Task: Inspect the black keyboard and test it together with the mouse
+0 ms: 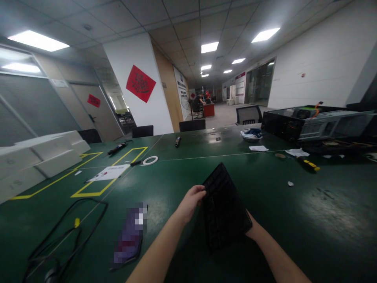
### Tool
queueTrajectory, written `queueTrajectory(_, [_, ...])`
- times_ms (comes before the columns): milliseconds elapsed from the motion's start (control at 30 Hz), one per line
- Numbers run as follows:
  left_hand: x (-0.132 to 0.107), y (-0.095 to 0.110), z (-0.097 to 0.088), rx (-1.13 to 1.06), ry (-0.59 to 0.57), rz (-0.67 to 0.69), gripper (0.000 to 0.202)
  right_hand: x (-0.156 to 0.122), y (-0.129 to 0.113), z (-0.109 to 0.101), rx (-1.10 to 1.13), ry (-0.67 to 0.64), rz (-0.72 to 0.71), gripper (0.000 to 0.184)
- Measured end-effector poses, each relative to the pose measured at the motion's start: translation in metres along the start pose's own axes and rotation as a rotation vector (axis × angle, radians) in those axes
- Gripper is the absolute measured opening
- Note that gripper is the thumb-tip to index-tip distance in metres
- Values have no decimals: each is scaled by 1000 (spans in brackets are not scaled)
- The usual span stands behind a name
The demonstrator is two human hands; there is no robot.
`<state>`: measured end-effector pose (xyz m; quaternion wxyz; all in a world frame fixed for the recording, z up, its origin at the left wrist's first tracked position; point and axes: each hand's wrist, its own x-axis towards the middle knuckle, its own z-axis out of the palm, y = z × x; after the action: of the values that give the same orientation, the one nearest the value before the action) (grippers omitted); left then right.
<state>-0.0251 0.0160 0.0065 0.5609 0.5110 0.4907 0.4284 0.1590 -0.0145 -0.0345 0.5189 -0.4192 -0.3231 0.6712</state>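
Black tray: lower centre; likely light, stiff, slick
Left grip: pinching its left edge
Right grip: lower-right edge; fingers hidden, can't tell closure
Best hold: opposite rims

This looks like an office, part of it serving as a work area. Tiled ceiling panels with flat lights run back over a long open room, where a person sits by a red-fronted desk. A mesh-backed chair stands by the large green table, and glass doors break the white wall. The workshop side shows on the tabletop: an opened computer case, a yellow-and-black tool, a looped black cable and yellow tape outlines.
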Motion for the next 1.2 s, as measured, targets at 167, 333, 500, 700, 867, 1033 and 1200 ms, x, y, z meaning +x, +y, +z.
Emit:
queueTrajectory(167, [6, 2, -9, -312, 170, -148, 9, -5, -6, 3, -21, 16, 37, 37])
queueTrajectory(333, [4, -3, -10, -72, -9, -100, 22, -2, -4, 1, -205, -52, -29, 45])
queueTrajectory(500, [1, -4, -13, -66, -264, -128, 26, 7, 3, 3, -164, -51, -50, 47])
queueTrajectory(700, [-2, -6, -9, -83, -417, -175, 29, 6, 6, 2, -119, 16, -58, 52])
queueTrajectory(867, [-3, -9, -4, -97, -391, -209, 30, 10, 9, 0, -139, 40, -64, 43])
queueTrajectory(1033, [-2, -12, -3, -26, -338, -194, 30, 10, 8, 2, -160, 41, -70, 42])
queueTrajectory(1200, [-2, -15, 2, 134, -220, -19, 26, 4, 2, 3, -174, 19, -63, 46])
